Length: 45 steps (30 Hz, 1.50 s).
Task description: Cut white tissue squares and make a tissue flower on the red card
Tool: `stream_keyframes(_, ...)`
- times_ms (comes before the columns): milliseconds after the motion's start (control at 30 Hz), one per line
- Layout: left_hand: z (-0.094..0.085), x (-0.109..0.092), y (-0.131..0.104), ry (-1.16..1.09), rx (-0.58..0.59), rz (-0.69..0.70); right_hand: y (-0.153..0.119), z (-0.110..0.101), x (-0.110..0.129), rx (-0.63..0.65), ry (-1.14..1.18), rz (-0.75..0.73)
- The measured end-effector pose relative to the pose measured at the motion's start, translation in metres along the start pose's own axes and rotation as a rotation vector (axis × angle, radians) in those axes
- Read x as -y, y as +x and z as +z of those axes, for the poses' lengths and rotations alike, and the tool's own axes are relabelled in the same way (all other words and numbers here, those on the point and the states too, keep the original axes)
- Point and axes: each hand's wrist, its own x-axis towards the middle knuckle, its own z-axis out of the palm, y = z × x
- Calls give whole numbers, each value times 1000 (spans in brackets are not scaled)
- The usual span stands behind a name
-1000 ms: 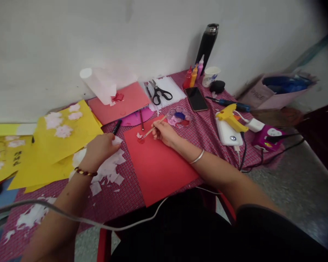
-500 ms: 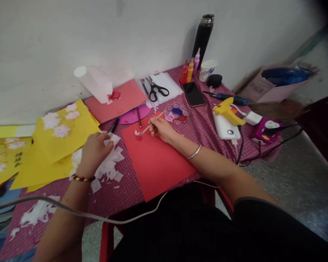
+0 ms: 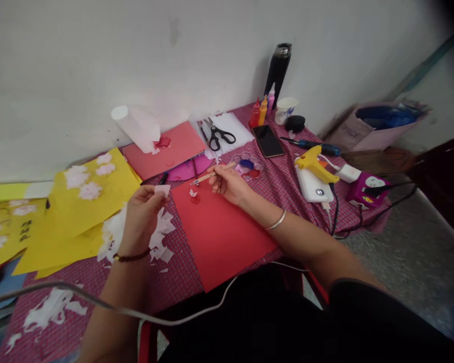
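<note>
Pinched in my left hand (image 3: pixel 146 209) is a small pale pink paper square (image 3: pixel 162 190). My right hand (image 3: pixel 229 184) grips a thin paintbrush (image 3: pixel 205 178), its tip pointing left above the top of a red sheet (image 3: pixel 227 237). On that sheet lie a small crumpled pink paper piece (image 3: pixel 193 193) and a wet-looking red spot (image 3: pixel 195 200) just below it. Loose pale paper squares (image 3: pixel 164 227) spread under and beside my left wrist. Behind my right hand sits a clear palette (image 3: pixel 249 166) with blue, red and pink paint.
Yellow sheets (image 3: pixel 71 217) with pale paper flowers (image 3: pixel 90 190) lie at the left. Scissors (image 3: pixel 218 136), a phone (image 3: pixel 268 141), paint bottles (image 3: pixel 263 110) and a black flask (image 3: pixel 279 70) stand or lie behind. A yellow glue gun (image 3: pixel 316 164) rests on a white power bank (image 3: pixel 313 186). A cable (image 3: pixel 166 321) crosses in front.
My left hand has lifted from the loose paper pile with a square and moved right. My right hand has raised the brush tip off the red spot.
</note>
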Motion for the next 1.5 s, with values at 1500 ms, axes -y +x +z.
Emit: stream_keyframes(1500, 28, 3, -26, 62, 75, 280, -24, 31, -12, 7, -158, -145)
